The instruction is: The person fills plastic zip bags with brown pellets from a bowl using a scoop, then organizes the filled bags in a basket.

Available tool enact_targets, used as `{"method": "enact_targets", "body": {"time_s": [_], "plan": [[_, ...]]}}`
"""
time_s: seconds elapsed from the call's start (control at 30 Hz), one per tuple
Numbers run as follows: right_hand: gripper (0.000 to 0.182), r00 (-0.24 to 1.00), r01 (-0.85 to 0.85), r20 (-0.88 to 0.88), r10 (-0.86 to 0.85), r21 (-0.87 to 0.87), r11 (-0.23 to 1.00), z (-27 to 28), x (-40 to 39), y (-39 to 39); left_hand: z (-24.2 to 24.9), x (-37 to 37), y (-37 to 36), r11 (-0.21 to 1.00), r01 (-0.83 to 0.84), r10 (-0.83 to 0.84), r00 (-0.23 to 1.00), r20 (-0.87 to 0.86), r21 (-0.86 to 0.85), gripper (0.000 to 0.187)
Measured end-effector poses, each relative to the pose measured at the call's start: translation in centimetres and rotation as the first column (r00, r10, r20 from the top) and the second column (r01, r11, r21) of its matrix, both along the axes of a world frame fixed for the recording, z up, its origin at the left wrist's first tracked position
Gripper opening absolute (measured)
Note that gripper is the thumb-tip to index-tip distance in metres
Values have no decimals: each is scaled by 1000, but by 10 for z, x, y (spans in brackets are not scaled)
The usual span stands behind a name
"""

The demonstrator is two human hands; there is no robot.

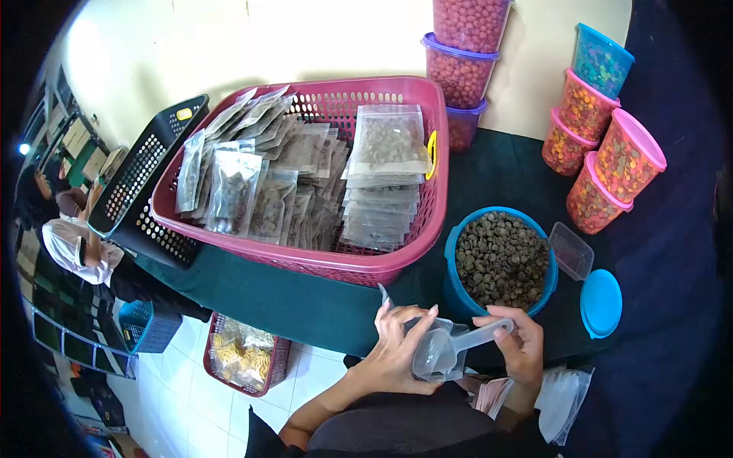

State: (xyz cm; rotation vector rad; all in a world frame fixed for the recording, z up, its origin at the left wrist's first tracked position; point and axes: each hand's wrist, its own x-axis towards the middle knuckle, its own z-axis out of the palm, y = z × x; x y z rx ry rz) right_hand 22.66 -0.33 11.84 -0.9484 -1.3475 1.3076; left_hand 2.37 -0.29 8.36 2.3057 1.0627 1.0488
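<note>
A dark green cloth (496,164) covers the table, set against a pale wall (321,38); white tiles (179,382) show below, and another person (80,248) is at the far left. A pink basket (374,263) of filled packets (305,149) takes much of the surface, with a black basket (137,179) beside it. Pink-lidded tubs (622,156) stand at the right.

The front edge runs just beyond the hands. A strip of cloth separates the pink basket from the blue tub (458,294) of dark discs (504,256); a clear box (571,252) and a blue lid (601,304) flank the tub's right side.

The clear scoop (434,355) lies between the hands, nearer the body than the tub — the right hand (523,347) pinches its handle, while the left hand (397,347) curls around its bowl and a clear pouch (460,368). Whether the bowl sits inside the pouch, I cannot tell.
</note>
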Motion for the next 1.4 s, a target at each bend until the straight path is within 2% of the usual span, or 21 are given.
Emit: {"method": "enact_targets", "body": {"time_s": [0.03, 0.17, 0.2, 0.3, 0.37, 0.43, 0.5, 0.57, 0.63, 0.77, 0.87, 0.93, 0.97, 1.03, 1.1, 1.17, 1.23, 1.3, 1.33, 1.37, 1.4], "plan": [[28, 992, 119, 37, -121, 42, 992, -5, -2, -3, 1, -1, 1, 1000, 10, -10, 1000, 0, -2, 102], [39, 979, 159, 121, -164, 48, 986, -18, -6, -12, 5, 0, 9, 996, 85, -86, 995, -54, -22, 100], [41, 992, 110, 62, -108, -35, 993, -21, -6, -15, 6, 2, 11, 995, 98, -100, 992, -79, -26, 100], [39, 995, 96, -27, -99, -97, 991, -34, -13, -27, 1, 6, 15, 981, 191, -194, 977, -93, -48, 100], [37, 993, 110, -25, -113, -92, 990, -38, -17, -31, 1, 11, 17, 965, 250, -256, 962, -96, -75, 100], [36, 986, 139, 106, -129, -89, 986, -37, -16, -34, -3, 15, 19, 944, 322, -331, 929, -167, -76, 99], [35, 981, 188, 69, -182, -98, 977, -39, -12, -36, -2, 18, 18, 929, 356, -369, 912, -178, -99, 100], [33, 982, 183, -11, -191, -243, 953, -41, -3, -39, 7, 24, 17, 930, 345, -358, 927, -113, -124, 100], [30, 974, 222, 1, -226, -209, 952, -40, 3, -40, 13, 21, 15, 942, 317, -330, 937, -118, -112, 103], [27, 930, 357, -46, -365, -125, 926, -42, 21, -40, 10, -11, 9, 992, -76, 53, 974, 220, 98, 110], [29, 940, 314, -124, -318, -58, 948, -38, 32, -38, -8, -38, -1, 913, -406, 379, 814, 440, -35, 104], [30, 944, 251, -207, -258, -58, 966, -43, 41, -34, -9, -45, -6, 858, -387, 513, 672, 534, -337, 101], [30, 935, 202, -286, -211, -61, 977, -47, 46, -31, -7, -48, -9, 820, -318, 558, 625, 545, -475, 101], [33, 939, 132, -313, -142, -54, 990, -51, 48, -21, -16, -57, -12, 850, 56, 397, 586, 707, -524, 98], [34, 899, 95, -423, -111, -58, 994, -50, 42, -9, -37, -51, -17, 862, 345, 289, 265, 920, -371, 103], [31, 867, 35, -494, -62, -64, 997, -50, 25, -1, -67, -46, -32, 805, 575, 132, 70, 989, -148, 112], [26, 852, -31, -519, -66, -176, 984, -49, 1, -1, -75, -26, -45, 816, 362, 385, 243, 890, -451, 113], [25, 929, -153, -363, 79, -180, 972, -62, -20, -8, -65, -4, -51, 918, 343, 130, 214, 968, -199, 103], [25, 946, -200, -289, 149, -156, 967, -72, -29, -12, -65, 8, -55, 941, 302, 143, 46, 989, -150, 89], [26, 953, -248, -213, 217, -134, 959, -79, -40, -14, -59, 11, -62, 928, 244, 305, -65, 950, -281, 80], [29, 938, -256, -277, 207, -155, 954, -80, -52, -14, -51, 9, -63, 905, 198, 406, -130, 905, -377, 77]]}}
